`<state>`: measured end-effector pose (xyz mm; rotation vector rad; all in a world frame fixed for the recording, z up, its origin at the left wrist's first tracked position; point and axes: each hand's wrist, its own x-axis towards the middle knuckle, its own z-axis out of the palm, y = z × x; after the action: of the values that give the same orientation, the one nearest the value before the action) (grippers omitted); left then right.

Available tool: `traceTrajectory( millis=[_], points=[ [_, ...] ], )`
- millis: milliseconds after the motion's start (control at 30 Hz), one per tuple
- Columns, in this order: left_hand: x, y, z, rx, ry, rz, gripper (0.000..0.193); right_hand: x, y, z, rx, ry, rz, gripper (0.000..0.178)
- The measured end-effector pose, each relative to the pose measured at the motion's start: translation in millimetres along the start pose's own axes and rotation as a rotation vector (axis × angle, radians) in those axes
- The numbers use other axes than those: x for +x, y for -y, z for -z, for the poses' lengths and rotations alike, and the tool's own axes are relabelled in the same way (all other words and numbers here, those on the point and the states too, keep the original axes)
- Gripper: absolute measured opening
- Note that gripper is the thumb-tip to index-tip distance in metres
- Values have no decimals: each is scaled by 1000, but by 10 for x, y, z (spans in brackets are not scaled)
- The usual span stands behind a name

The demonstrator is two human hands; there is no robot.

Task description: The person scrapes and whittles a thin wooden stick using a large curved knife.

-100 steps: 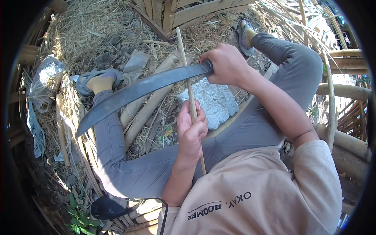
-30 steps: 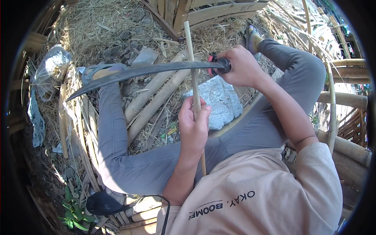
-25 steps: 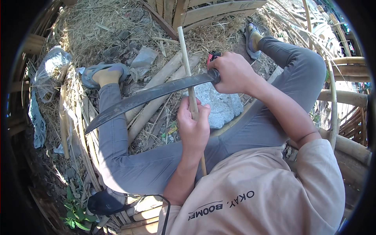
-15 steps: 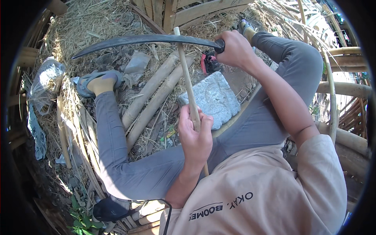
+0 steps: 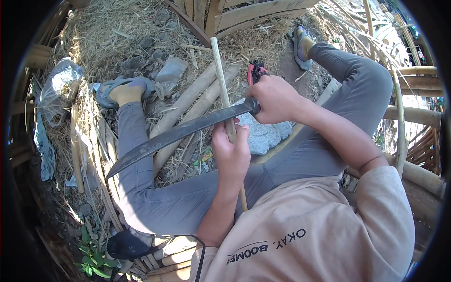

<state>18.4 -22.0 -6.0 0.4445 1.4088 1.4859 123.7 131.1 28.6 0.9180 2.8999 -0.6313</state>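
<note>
My right hand point(image 5: 276, 99) is closed round the dark handle of a long curved machete point(image 5: 181, 131). Its blade slants down to the left and crosses in front of a thin stick point(image 5: 220, 70), just above my left hand point(image 5: 231, 145). Pale wood shows along the stick's upper part. My left fingers are wrapped round the stick, which leans upright, its lower end near my shirt. Behind the blade and my right hand, a rough grey stone block point(image 5: 265, 136) is partly hidden.
Two thick bamboo poles point(image 5: 181, 105) lie on the straw-strewn ground between my legs. A clear plastic bag point(image 5: 61, 91) is at the left, with bamboo strips point(image 5: 101, 162) nearby. A wooden crate point(image 5: 263, 16) stands at the far side. Bamboo rails point(image 5: 418, 113) run along the right.
The machete has come down along the stick toward me, from near its tip to just above my left hand. Its blade tip has swung lower. My left hand keeps its hold.
</note>
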Motion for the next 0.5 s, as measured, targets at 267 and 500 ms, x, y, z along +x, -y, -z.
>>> traceTrajectory(
  millis=[267,500],
  points=[
    [-187,-43,-147,123,56,-29,28,100,-190,103,-82,-106,-154,22],
    [-153,7,-181,100,92,-53,26,150,-527,120,-26,-287,-140,21]
  ],
)
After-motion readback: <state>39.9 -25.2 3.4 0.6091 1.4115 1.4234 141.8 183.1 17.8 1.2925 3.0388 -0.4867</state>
